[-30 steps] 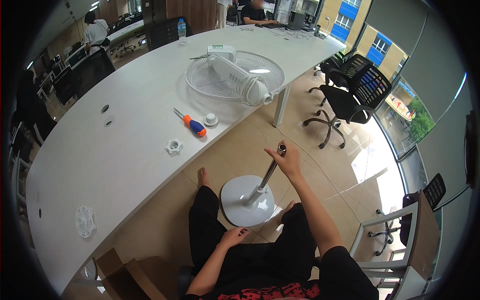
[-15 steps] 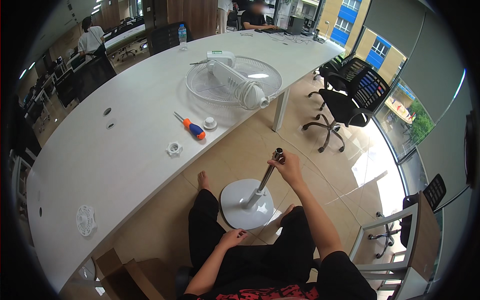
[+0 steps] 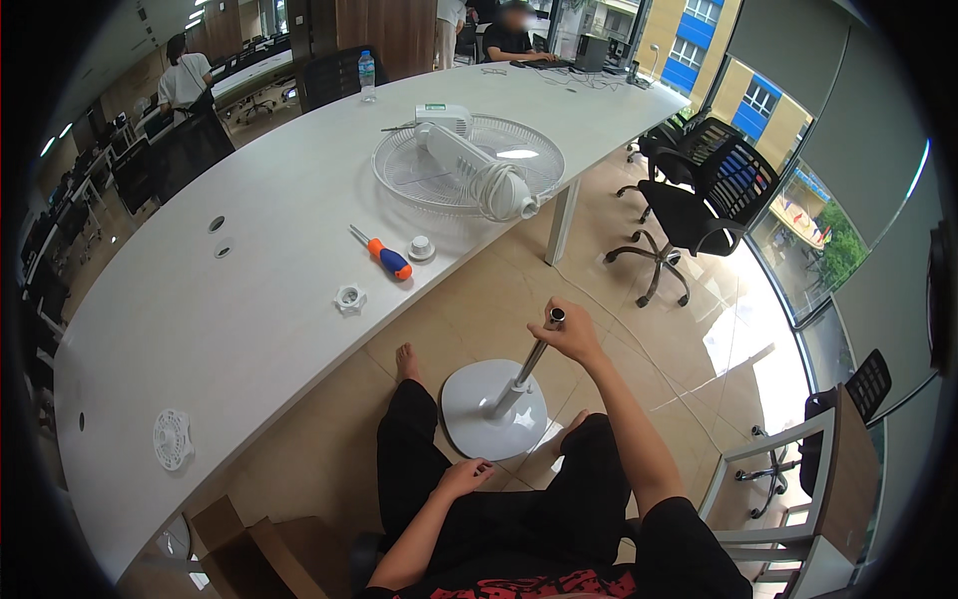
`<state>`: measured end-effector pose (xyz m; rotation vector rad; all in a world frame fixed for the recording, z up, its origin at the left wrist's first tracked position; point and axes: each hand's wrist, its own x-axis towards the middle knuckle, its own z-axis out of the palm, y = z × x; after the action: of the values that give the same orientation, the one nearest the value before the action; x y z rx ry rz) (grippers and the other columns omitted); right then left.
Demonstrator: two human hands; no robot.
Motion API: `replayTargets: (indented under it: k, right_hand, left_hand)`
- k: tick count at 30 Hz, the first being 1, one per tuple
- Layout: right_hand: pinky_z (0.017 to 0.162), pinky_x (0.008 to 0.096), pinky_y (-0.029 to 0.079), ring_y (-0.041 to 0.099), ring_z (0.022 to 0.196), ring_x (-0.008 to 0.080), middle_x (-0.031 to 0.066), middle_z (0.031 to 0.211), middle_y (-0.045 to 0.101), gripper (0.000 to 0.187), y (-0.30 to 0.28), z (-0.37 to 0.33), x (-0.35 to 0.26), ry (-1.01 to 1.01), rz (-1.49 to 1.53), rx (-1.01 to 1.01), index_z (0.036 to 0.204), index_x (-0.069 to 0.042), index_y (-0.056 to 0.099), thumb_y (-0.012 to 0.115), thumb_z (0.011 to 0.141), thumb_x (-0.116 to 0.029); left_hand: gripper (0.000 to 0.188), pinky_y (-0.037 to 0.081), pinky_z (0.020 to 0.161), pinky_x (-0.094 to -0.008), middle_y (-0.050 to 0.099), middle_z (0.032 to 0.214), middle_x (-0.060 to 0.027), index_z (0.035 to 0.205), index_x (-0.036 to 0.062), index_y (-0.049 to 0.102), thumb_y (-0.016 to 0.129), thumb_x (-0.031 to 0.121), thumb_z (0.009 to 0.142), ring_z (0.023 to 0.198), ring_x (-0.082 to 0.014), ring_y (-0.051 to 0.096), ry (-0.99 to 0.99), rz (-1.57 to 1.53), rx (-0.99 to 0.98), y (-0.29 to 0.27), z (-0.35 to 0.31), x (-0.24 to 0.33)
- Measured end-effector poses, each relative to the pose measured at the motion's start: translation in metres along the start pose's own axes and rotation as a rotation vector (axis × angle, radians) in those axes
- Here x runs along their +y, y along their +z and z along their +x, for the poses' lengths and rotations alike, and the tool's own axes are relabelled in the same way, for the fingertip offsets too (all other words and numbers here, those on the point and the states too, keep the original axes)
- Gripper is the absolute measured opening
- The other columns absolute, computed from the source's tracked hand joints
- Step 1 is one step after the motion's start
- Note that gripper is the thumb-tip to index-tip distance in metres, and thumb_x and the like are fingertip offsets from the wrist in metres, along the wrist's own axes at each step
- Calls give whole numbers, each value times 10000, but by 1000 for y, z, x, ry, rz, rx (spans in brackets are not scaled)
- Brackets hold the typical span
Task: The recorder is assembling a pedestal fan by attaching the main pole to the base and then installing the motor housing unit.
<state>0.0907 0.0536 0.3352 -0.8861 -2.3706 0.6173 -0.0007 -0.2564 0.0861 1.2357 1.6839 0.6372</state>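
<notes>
Right, my right hand (image 3: 571,331) is closed around the top of the chrome pole (image 3: 534,359), thumb and fingers wrapped just below its open end, so the dark hollow of the tube looks up at me past my thumb. The pole rises from a white collar (image 3: 506,401) in the middle of the rounded white base (image 3: 467,407), which sits on the tiled floor (image 3: 639,399) between my bare feet. My left hand (image 3: 465,479) lies in my lap, fingers slack and loosely curled, released

Beyond my knees runs the long white table (image 3: 259,329). On it, toward the far side from me, the wire fan grille (image 3: 401,185) lies flat, with the white fan body (image 3: 459,158) resting across it and a white cord (image 3: 496,188) coiled around the end of the body nearest me. Closer in, a screwdriver (image 3: 389,260) with an orange and blue handle points its shaft away from me; a small round white knob (image 3: 421,248) sits just beside its handle, and a white lobed nut (image 3: 349,299) lies near the table's edge, a little to the left. Well apart from those, farther left, is a slotted white disc (image 3: 173,440)

Down by my left, an open cardboard box (image 3: 249,549) stands below the table edge. Off to my right there's a black office chair (image 3: 679,213), and a pale cable (image 3: 639,344) trails over the tiles
</notes>
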Motion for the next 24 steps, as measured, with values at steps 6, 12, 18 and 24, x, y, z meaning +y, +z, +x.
replayTargets:
  k: [6, 12, 18, 24]
  right_hand:
    - [582, 299, 450, 561, 537, 147, 43, 591, 594, 406, 29, 1, 8, 52, 705, -32, 688, -73, 525, 713, 905, -360]
    - [450, 282, 392, 480, 437, 98, -8, 491, 484, 462, 52, -4, 5, 293, 774, 180, 582, -134, 440, 684, 940, -294]
    - [423, 278, 275, 363, 434, 52, -55, 492, 376, 512, 85, 3, 6, 319, 757, 447, 537, -121, 346, 660, 937, -185]
    - [432, 264, 270, 370, 463, 33, -75, 509, 395, 460, 83, 2, 10, 317, 878, 369, 571, -126, 389, 666, 934, -180]
  left_hand:
    - [429, 549, 791, -348, 733, 1055, -90, 1189, 85, 663, 616, 423, 930, 911, -241, 717, 34, 3, 25, 0, 1, -3]
    - [428, 549, 791, -357, 732, 1050, -93, 1192, 84, 662, 620, 418, 928, 909, -243, 716, 25, 12, 14, 0, -1, 0]
    - [336, 546, 771, -318, 733, 999, -101, 1160, 44, 667, 626, 311, 960, 881, -202, 713, 39, -142, 56, -8, -3, 15]
    - [180, 504, 670, -287, 723, 851, -73, 1006, -7, 677, 630, 160, 958, 766, -128, 672, 288, -430, 584, -82, 26, 101]
